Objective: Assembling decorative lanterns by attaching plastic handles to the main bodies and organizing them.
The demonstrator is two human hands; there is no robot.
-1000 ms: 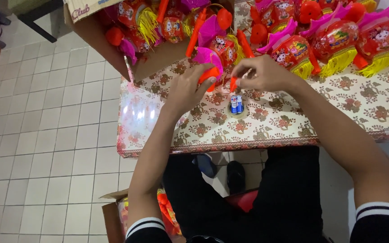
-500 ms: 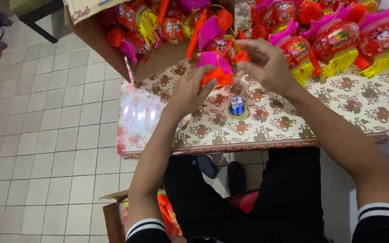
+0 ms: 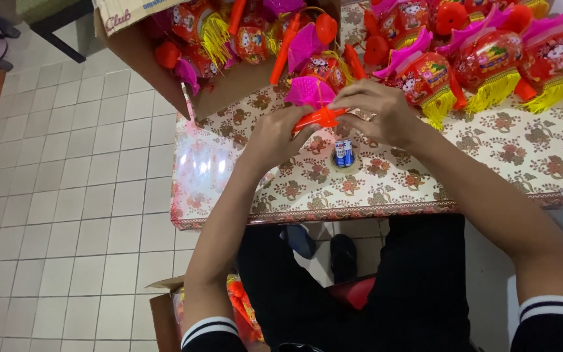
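While both hands meet above the floral-patterned table [image 3: 509,156], the left hand [image 3: 275,133] and the right hand [image 3: 376,114] share one orange plastic stick [image 3: 317,118] with a pink fan-shaped plastic top [image 3: 311,91]. Left fingers curl shut around the stick's near end; right fingers pinch its far end. This toy hangs just over the table, above a small blue battery pair [image 3: 343,154] lying on the cloth. Behind the hands stand red toy lanterns with yellow fringes [image 3: 490,65], and an open cardboard box [image 3: 229,81] holds more at the table's left corner.
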